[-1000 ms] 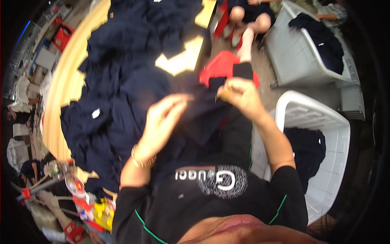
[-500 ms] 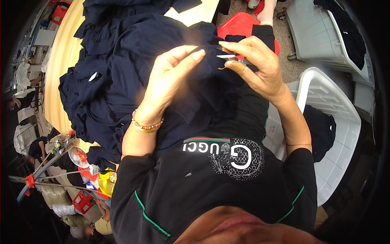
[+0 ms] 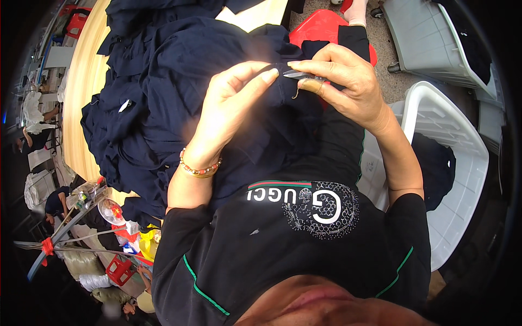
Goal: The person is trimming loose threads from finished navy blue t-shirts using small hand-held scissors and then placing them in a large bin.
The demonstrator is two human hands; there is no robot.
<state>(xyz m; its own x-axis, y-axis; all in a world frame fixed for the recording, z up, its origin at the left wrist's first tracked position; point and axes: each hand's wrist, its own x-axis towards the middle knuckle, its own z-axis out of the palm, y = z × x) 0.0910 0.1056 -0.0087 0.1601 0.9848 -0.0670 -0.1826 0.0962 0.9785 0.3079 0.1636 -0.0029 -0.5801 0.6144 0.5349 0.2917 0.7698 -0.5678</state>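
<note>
Navy fabric (image 3: 163, 70) lies heaped over the table in front of me and down onto my lap. My left hand (image 3: 234, 95) pinches an edge of it between thumb and forefinger. Close by on the right, my right hand (image 3: 348, 81) is closed around a pair of thread snips (image 3: 296, 75). Their pointed blades reach toward the pinched edge, near the left fingertips. A tan wrap covers my right thumb, and a short thread-like strand hangs beneath it. Whether the blades touch the fabric I cannot tell.
The pale wooden table (image 3: 81, 125) runs along the left. A red stool (image 3: 321, 27) stands ahead. To the right are a white plastic bin (image 3: 462, 190) with dark cloth inside and a wheeled grey-white bin (image 3: 418, 38). A strut tied with red (image 3: 48, 246) and other people are at lower left.
The snips' blades have drawn together, as have my right thumb and fingers. My left hand keeps its pinch almost in place. The whole view has shifted slightly.
</note>
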